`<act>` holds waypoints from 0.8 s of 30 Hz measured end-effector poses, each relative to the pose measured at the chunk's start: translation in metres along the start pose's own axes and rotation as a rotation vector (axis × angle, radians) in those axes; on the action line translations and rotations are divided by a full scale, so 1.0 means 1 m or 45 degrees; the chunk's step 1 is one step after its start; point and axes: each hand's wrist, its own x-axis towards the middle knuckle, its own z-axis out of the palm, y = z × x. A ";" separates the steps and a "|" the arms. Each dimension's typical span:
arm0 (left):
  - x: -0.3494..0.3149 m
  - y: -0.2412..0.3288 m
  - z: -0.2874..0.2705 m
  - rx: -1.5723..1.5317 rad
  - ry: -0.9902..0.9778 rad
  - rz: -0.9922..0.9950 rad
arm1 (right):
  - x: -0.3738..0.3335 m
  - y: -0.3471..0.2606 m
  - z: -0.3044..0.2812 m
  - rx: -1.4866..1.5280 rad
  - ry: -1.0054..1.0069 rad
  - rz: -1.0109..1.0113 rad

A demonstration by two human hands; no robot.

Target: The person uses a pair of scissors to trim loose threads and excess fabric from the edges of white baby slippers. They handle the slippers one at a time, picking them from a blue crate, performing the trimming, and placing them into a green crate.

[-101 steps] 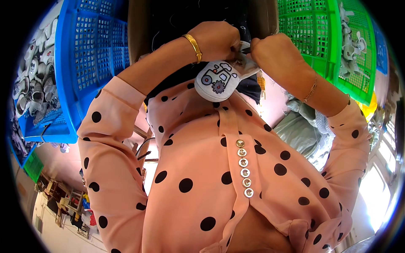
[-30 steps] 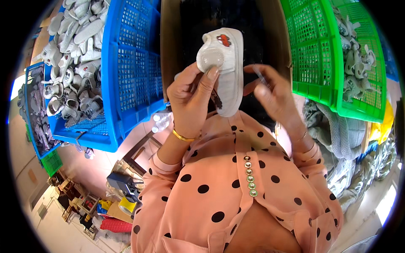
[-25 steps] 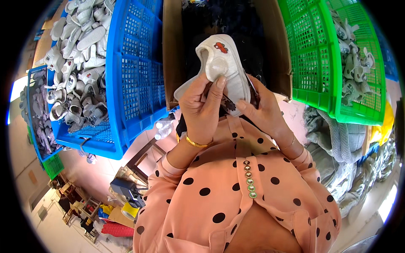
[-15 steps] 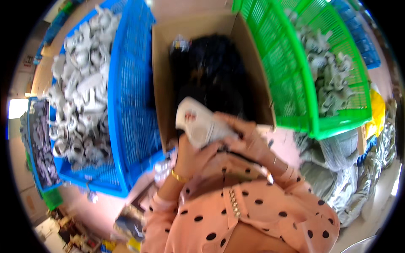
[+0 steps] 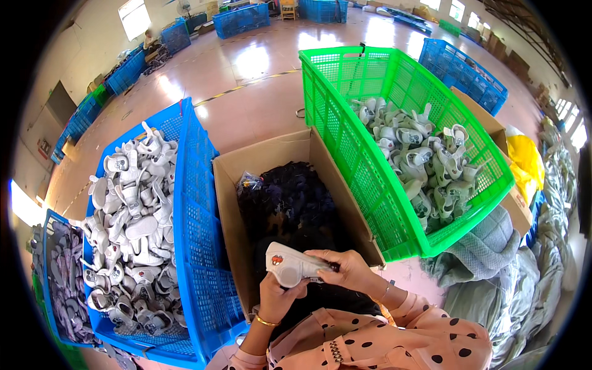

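On the right, a yellow bag (image 5: 526,159) lies near a grey cloth (image 5: 484,245) and a long run of pale sheeting (image 5: 533,283). Far off, blue crates (image 5: 242,22) flank a yellow stool (image 5: 288,9), and a striped line (image 5: 234,90) crosses the shiny floor (image 5: 259,117). At far left, a fan (image 5: 184,7) stands near a window (image 5: 134,18).

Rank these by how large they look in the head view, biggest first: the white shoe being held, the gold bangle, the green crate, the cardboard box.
1. Green crate
2. Cardboard box
3. White shoe, partly covered by fingers
4. Gold bangle
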 end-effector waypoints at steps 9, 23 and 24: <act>0.044 0.052 0.012 0.448 0.446 0.816 | 0.018 0.001 0.024 1.278 0.321 0.148; 0.029 0.049 -0.001 1.016 0.567 1.250 | 0.042 0.040 0.054 2.079 -0.089 0.156; 0.028 0.049 -0.003 1.030 0.552 1.236 | 0.043 0.044 0.057 2.077 -0.058 0.188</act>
